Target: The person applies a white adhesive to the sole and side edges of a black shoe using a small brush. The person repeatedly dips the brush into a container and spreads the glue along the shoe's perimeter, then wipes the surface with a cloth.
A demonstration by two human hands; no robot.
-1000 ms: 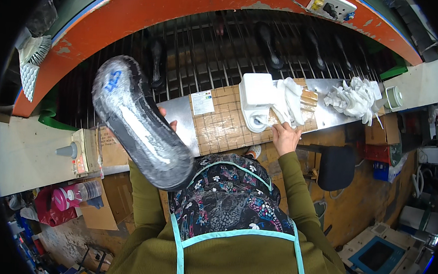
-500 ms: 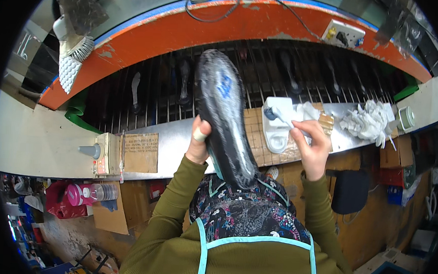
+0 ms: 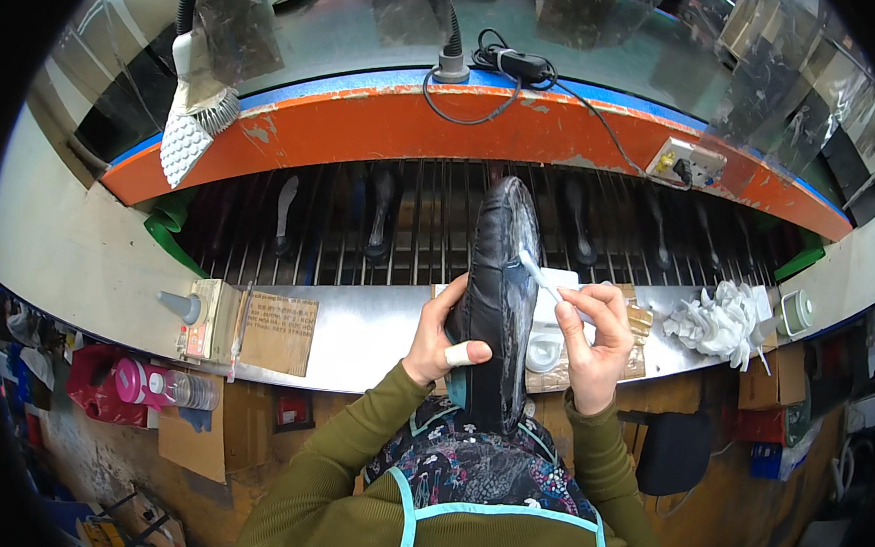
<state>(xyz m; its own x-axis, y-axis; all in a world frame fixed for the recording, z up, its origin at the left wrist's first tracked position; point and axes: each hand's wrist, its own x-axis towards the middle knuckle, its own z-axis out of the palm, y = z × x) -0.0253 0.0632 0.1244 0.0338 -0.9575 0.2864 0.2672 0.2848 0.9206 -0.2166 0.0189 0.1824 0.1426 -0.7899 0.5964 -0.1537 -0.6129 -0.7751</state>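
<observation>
My left hand (image 3: 441, 346) is wrapped round a black shoe upper (image 3: 485, 286), its thumb bandaged with pale tape. The upper stands on edge, toe pointing away, its whitish-smeared underside turned to the right. Between thumb and fingers, my right hand (image 3: 598, 344) pinches a small brush (image 3: 540, 278) with a light handle. Its bristle end touches the upper's bottom edge along the far half. Partly hidden behind the upper and brush, a white plastic holder (image 3: 543, 357) with a round cup rests on the metal ledge (image 3: 357, 354).
Beyond the ledge, several dark shoe parts (image 3: 381, 215) lie on a rack of metal rods under an orange beam (image 3: 337, 122). Crumpled white cloths (image 3: 715, 321) sit at right. Cardboard (image 3: 278, 334) and a grey cone (image 3: 180, 306) are at left; a white-bristled brush (image 3: 196, 123) hangs above.
My left hand has rolled the shoe upper from underside-up onto its edge. My right hand has brought the brush from above the white holder left to the upper. The view has shifted.
</observation>
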